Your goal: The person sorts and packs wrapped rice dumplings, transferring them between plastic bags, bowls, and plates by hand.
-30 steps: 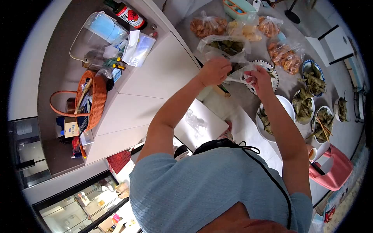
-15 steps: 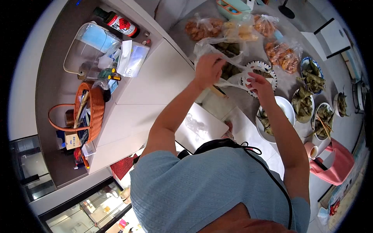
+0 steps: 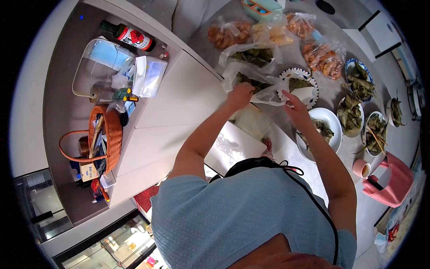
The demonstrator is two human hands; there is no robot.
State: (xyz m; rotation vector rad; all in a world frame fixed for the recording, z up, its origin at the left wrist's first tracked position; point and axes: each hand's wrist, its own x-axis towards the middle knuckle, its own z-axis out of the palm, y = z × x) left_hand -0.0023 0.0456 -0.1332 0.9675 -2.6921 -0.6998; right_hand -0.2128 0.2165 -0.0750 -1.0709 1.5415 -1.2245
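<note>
My left hand (image 3: 242,95) is closed on the near left edge of a thin clear plastic bag (image 3: 270,97). Dark leaf-wrapped zongzi (image 3: 251,82) show inside that bag. At its right side, my right hand (image 3: 295,110) pinches the stretched rim between bent fingers. Just behind lies a second plastic bag (image 3: 229,51) with more zongzi. A patterned plate (image 3: 309,95) with a few zongzi sits right of the bag, close to my right hand. The white bowl (image 3: 335,123) holding zongzi is partly hidden by my right forearm.
Several more bowls of zongzi, one with chopsticks (image 3: 376,139), line the table's right side. Bags of brown food (image 3: 324,58) stand at the back. A cup (image 3: 362,167) sits near a pink chair (image 3: 394,181). Left, a shelf carries a bottle (image 3: 130,36) and wicker basket (image 3: 114,139).
My left hand has come down and toward me, now at the bag's near edge. The bag's mouth lies lower and wider, showing two bags apart. My right hand has moved slightly nearer me.
</note>
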